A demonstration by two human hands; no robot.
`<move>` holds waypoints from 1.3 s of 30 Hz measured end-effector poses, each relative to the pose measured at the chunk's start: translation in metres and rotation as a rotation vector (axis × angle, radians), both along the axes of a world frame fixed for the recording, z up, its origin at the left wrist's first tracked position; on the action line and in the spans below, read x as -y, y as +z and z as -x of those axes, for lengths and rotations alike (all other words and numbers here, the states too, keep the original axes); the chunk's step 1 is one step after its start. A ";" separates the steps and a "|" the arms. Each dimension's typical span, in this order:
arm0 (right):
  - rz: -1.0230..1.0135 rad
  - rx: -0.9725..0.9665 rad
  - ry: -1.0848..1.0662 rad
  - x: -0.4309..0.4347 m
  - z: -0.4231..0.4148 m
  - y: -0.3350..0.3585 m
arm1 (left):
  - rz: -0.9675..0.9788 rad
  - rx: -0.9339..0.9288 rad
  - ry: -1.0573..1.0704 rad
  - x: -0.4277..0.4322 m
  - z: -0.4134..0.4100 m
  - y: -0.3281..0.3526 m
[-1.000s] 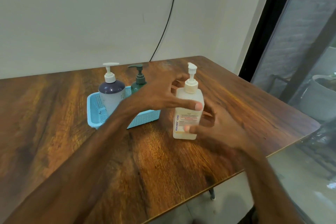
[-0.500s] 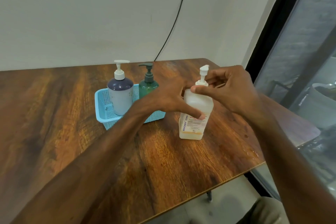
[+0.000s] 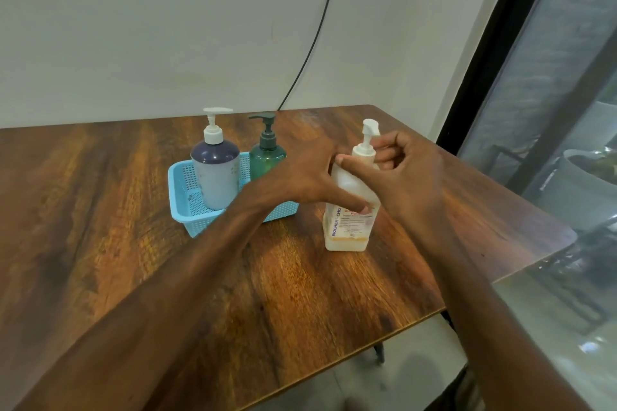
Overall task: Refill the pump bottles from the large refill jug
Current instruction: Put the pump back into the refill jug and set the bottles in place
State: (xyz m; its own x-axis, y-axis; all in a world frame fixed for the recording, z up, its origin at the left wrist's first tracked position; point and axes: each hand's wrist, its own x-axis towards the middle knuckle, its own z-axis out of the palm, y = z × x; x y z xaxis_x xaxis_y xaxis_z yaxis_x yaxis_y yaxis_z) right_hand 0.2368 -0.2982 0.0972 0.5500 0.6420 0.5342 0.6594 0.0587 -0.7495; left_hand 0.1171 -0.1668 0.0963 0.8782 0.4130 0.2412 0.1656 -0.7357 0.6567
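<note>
Found white pump bottle (image 3: pixel 347 230) upright on bench (image 3: pixel 100 210), just right of blue basket (image 3: pixel 180 187). Saw left grip (image 3: pixel 300 177) wrapped round its body, thumb across the label, and right grip (image 3: pixel 407 177) pinching the collar under the pump head. Noted navy-topped bottle (image 3: pixel 217 173) upright inside the basket, green bottle (image 3: pixel 267 160) upright beside it, inside or behind the basket not resolved.
</note>
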 end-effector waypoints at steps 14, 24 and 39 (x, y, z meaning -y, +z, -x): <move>-0.090 0.002 -0.150 0.005 0.010 -0.007 | 0.004 0.014 0.012 -0.004 -0.003 -0.004; 0.406 -0.128 0.695 0.009 -0.042 0.034 | 0.138 -0.001 -0.061 -0.009 -0.001 -0.006; -0.082 -0.238 0.085 0.005 0.014 -0.017 | 0.140 -0.003 -0.071 -0.006 0.001 -0.007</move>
State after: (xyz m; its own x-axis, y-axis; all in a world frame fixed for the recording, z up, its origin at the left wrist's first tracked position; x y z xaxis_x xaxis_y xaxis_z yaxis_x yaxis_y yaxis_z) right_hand 0.2233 -0.3032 0.0803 0.6123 0.6515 0.4480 0.4549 0.1733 -0.8735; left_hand 0.1163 -0.1608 0.0888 0.9069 0.3797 0.1829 0.1187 -0.6466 0.7535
